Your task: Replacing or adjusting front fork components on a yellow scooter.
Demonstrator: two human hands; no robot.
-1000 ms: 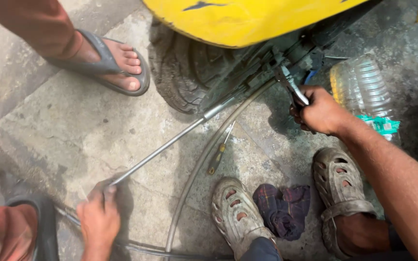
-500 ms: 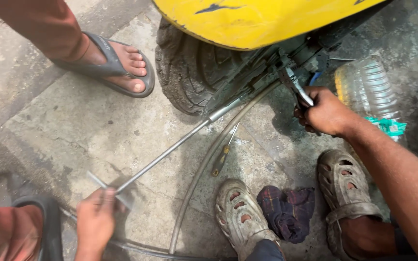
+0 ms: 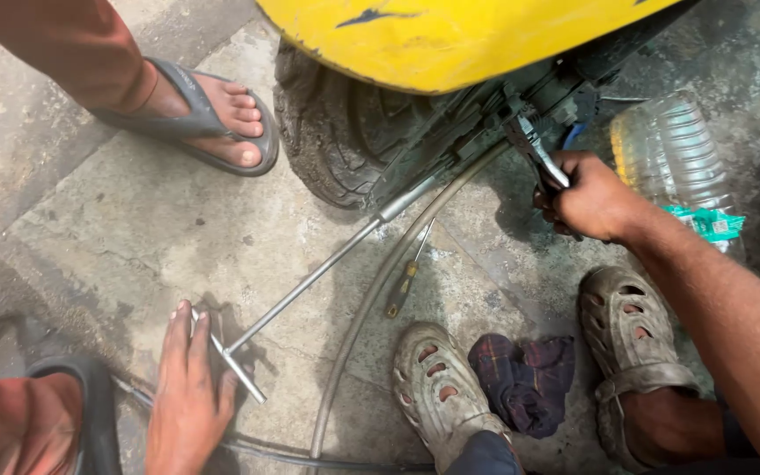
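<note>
My left hand (image 3: 188,400) lies at the bottom left, fingers wrapped over the crossbar of a long steel T-handle wrench (image 3: 310,286). The wrench's shaft runs up and right to the hub beside the black tyre (image 3: 327,141) of a yellow scooter (image 3: 450,35). At the right, my right hand (image 3: 595,198) is shut on a pair of pliers (image 3: 534,149), whose jaws bite on a part under the scooter's body. What the jaws grip is hidden in shadow.
A screwdriver (image 3: 402,286) and a curved metal tube (image 3: 367,308) lie on the concrete. My two grey clogs (image 3: 437,387) flank a dark checked rag (image 3: 525,378). A plastic bottle (image 3: 675,163) lies at the right. Another person's sandalled foot (image 3: 213,114) stands at the upper left.
My left hand has turned the T-handle, so its crossbar now points down and right under my fingers. My right hand stays on the pliers at the same spot.
</note>
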